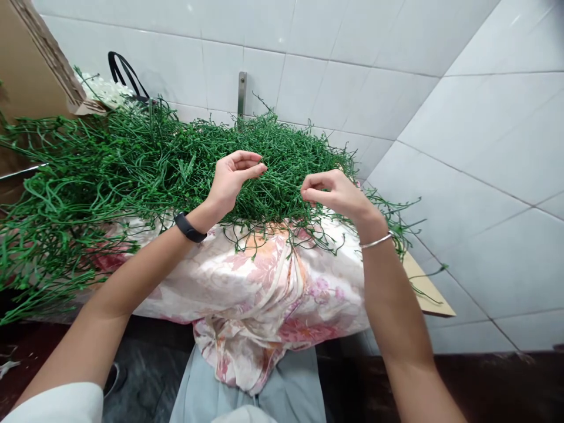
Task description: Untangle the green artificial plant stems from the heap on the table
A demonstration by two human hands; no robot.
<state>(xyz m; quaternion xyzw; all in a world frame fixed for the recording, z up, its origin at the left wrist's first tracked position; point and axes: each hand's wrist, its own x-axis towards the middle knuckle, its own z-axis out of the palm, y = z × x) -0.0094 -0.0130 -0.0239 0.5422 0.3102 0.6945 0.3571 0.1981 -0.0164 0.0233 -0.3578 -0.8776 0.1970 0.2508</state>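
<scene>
A big heap of thin green stems (185,158), which look like plastic flower stems, lies tangled across a flower-patterned cloth (247,282). Over the middle of the heap is my left hand (231,179), its thumb and fingertips brought together; a tiny dark speck shows at the tips, too small to name. My right hand (337,191) is held a little to the right, fingers curled in against the thumb. Whatever it may pinch is hidden. The two hands are apart, both just above the stems. Loose stems hang over the cloth's front below them.
White flowers (106,91) and a black strap (127,73) sit at the back left, beside a cardboard box (35,59). A tiled wall (335,35) closes off the back and right. A metal bracket (242,94) is on it. A board corner (429,288) sticks out at right.
</scene>
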